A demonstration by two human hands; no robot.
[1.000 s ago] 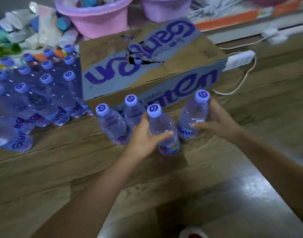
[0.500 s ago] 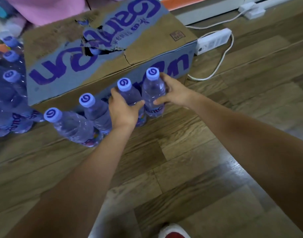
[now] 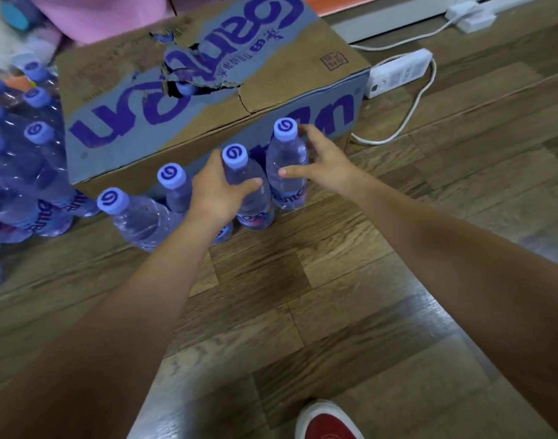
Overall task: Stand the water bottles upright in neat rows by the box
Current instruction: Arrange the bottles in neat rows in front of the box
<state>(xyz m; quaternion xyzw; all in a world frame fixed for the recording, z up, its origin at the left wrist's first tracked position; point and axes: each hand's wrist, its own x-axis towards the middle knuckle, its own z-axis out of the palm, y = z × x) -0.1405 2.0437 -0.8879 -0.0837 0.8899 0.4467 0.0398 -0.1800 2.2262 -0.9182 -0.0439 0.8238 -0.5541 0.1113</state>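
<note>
A row of clear water bottles with purple caps stands on the wooden floor along the front of the cardboard box [image 3: 303, 80]. My left hand [image 3: 217, 191] grips the third bottle [image 3: 252, 198] round its shoulder. My right hand [image 3: 322, 163] curves round the rightmost bottle [image 3: 285, 172], thumb on its front and fingers behind near the cap. Two more bottles [image 3: 138, 217] [image 3: 176, 191] stand left of my left hand, partly hidden by my wrist. The box has purple lettering and a torn hole in its top.
Several more bottles [image 3: 33, 172] stand in rows left of the box. A white power strip [image 3: 398, 71] and its cable [image 3: 410, 112] lie right of the box. A pink tub [image 3: 106, 14] stands behind it. A red shoe [image 3: 328, 423] shows at the bottom edge.
Both hands carried their bottles toward the box front. The left-hand bottle now stands in line beside the right-hand one, and the right hand's fingers look looser.
</note>
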